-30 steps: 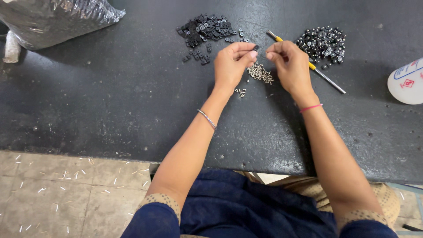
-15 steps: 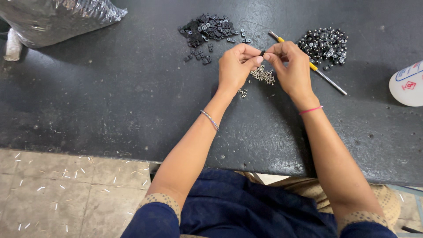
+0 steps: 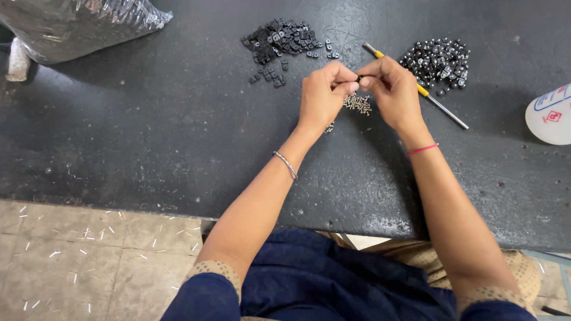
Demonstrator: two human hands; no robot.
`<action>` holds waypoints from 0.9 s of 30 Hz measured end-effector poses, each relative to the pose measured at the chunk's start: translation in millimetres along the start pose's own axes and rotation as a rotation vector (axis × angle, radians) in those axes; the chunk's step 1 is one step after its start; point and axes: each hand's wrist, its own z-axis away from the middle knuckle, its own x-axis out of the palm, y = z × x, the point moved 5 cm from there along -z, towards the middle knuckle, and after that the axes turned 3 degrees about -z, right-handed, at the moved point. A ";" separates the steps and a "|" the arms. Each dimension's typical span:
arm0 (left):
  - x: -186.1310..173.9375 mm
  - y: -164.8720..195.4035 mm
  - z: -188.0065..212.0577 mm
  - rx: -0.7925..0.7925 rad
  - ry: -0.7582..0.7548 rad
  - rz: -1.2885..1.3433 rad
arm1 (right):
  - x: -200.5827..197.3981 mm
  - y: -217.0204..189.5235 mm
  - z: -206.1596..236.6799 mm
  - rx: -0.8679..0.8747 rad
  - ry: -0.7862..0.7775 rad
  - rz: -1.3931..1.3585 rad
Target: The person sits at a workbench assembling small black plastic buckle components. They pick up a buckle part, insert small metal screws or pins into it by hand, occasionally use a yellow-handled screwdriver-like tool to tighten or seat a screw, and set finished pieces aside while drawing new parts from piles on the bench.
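Black small part pinched between left hand, right hand fingertips

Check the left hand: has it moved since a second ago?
Yes. The left hand lifted off the small screw pile on the table, fingertips now meeting the right hand above it.

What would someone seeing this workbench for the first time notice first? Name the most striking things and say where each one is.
At the centre, the left hand and right hand meet fingertip to fingertip over a small heap of silvery metal bits, pinching something too small to identify. Beyond them on the dark table lie two piles of small black parts, one matte and one shinier, with a yellow-handled metal tool between.
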 end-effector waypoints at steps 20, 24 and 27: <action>7.2 2.9 -1.6 0.017 -0.082 0.128 | -5.4 5.6 0.8 -0.078 0.069 0.054; -24.5 3.7 -11.6 0.028 -0.006 -0.012 | -35.8 7.7 -3.6 -0.136 0.203 0.147; -73.9 8.3 -20.8 0.221 0.326 -0.360 | -81.3 9.0 -0.8 -0.159 0.373 0.229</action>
